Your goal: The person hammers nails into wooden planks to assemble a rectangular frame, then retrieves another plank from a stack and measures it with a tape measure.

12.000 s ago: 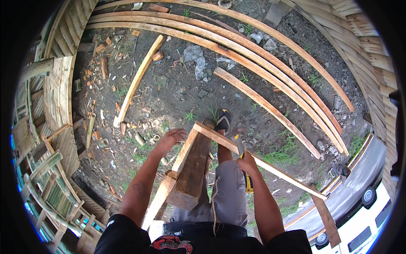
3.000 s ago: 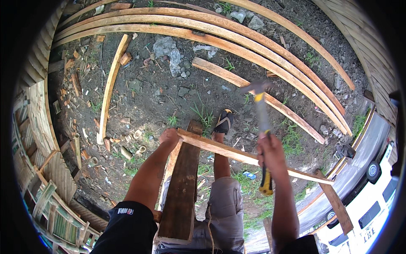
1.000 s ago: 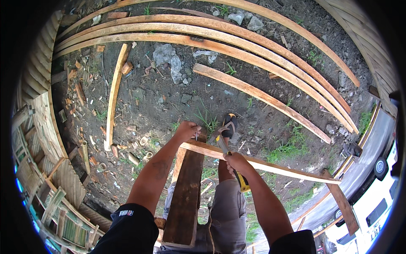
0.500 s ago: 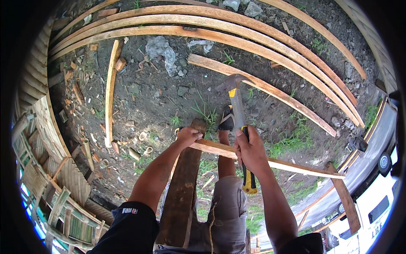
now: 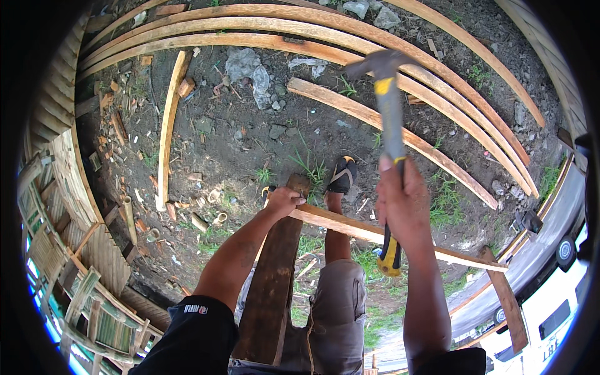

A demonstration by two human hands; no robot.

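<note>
A claw hammer (image 5: 392,119) with a grey shaft and a black-and-yellow grip is raised in my right hand (image 5: 405,201), its head above the long strips on the ground. My left hand (image 5: 286,203) rests at the far end of a dark, weathered plank (image 5: 269,281), thumb and fingertips pinched together. Whatever lies between those fingertips is too small to make out. From beside them a pale wooden strip (image 5: 337,224) runs off to the right, passing under my right hand. The dark plank extends back between my legs.
Several long sawn strips (image 5: 250,40) lie across the ground at the far side, with a shorter strip (image 5: 167,125) on the left and another (image 5: 406,139) nearer. An upright board (image 5: 509,306) meets the pale strip's right end. Wood scraps and bamboo pieces (image 5: 199,221) litter the left.
My right hand has lifted the hammer up and to the right, away from the pale strip. My left hand stays at the strip's end; the whole view has shifted slightly.
</note>
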